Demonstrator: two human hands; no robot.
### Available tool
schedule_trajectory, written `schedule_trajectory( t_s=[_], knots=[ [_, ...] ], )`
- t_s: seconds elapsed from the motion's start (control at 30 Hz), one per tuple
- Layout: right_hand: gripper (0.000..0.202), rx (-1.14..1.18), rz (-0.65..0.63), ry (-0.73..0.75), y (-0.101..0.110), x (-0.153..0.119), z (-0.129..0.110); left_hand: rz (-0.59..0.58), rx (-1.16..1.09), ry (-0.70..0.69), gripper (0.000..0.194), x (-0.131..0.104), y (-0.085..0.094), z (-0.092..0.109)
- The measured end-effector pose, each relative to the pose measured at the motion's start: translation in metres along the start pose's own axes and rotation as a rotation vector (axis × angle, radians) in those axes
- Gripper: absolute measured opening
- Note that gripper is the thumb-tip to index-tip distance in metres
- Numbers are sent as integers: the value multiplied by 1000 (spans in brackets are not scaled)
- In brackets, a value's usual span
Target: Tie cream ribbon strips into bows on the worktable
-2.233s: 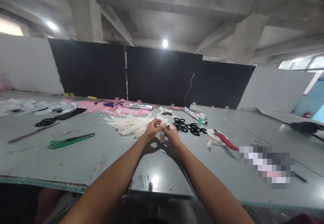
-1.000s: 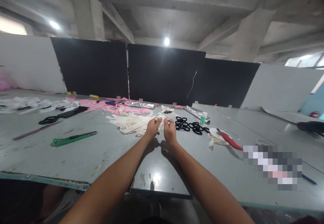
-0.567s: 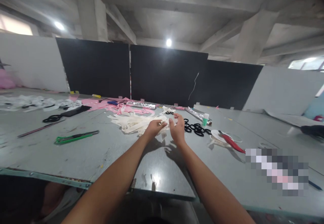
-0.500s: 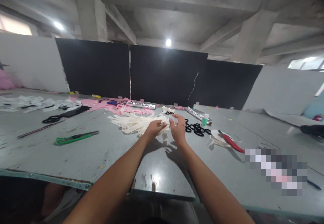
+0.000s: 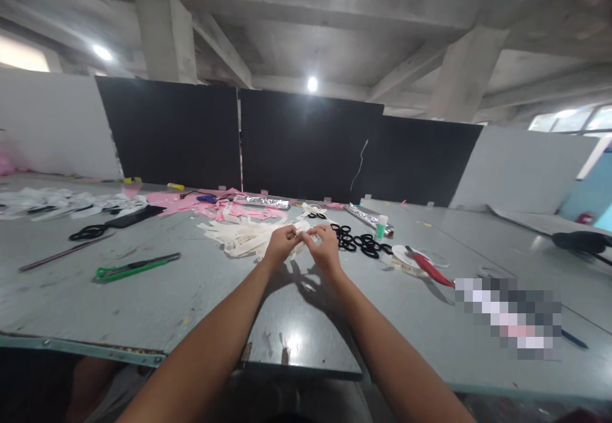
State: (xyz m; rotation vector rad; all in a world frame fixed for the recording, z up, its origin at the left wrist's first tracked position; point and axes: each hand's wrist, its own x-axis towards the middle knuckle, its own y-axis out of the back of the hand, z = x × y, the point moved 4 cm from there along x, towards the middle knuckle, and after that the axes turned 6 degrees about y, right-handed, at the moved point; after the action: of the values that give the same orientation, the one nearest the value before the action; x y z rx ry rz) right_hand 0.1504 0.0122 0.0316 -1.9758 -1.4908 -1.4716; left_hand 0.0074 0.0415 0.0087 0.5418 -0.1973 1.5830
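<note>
The left hand [image 5: 281,243] and the right hand [image 5: 325,244] are close together, pinching a white ribbon [image 5: 301,226] by the right end of the ribbon pile [image 5: 239,236]. Black rings [image 5: 368,244] (a whole bunch) lie farther right of the pile. A green tool [image 5: 136,267] lies left of it.

"What lies on the table [image 5: 210,314]?"
"Strips [image 5: 241,237] mid-table, rings [image 5: 366,242] just to their right."
"Further right?"
"A roll [image 5: 405,254], just beside the rings."
"And on the left?"
"A green tool [image 5: 136,267], a rod [image 5: 64,254] near it, ribbons [image 5: 62,201] farther back."
"Behind the strips?"
"Scraps [image 5: 161,202], pink."
</note>
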Motion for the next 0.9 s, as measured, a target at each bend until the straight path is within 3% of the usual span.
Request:
schedule_trajectory(
  t_s=[0.33, 0.43, 0.5, 0.6, 0.67, 0.9],
  knots=[
    [17, 540, -186, -211, -12, -2, 19, -60, 89, -34, 37, -2, 1, 3],
    [24, 687, -251, -350, -16, -6, 22, -84, 72, -3, 38, -3, -1, 2],
    [26, 782, -229, -478, -18, -10, 25, -76, 53, -4, 37, -4, -2, 5],
    [29, 883, -134, -588, -19, -14, 28, 30, 12, -74, 34, -5, -1, 14],
    [29, 882, -119, -585, -20, -14, 27, 58, -43, -95, 32, -6, -1, 20],
    [33, 801, -144, -452, -16, -7, 23, -33, -231, -24, 31, -6, -9, 21]
  ],
)
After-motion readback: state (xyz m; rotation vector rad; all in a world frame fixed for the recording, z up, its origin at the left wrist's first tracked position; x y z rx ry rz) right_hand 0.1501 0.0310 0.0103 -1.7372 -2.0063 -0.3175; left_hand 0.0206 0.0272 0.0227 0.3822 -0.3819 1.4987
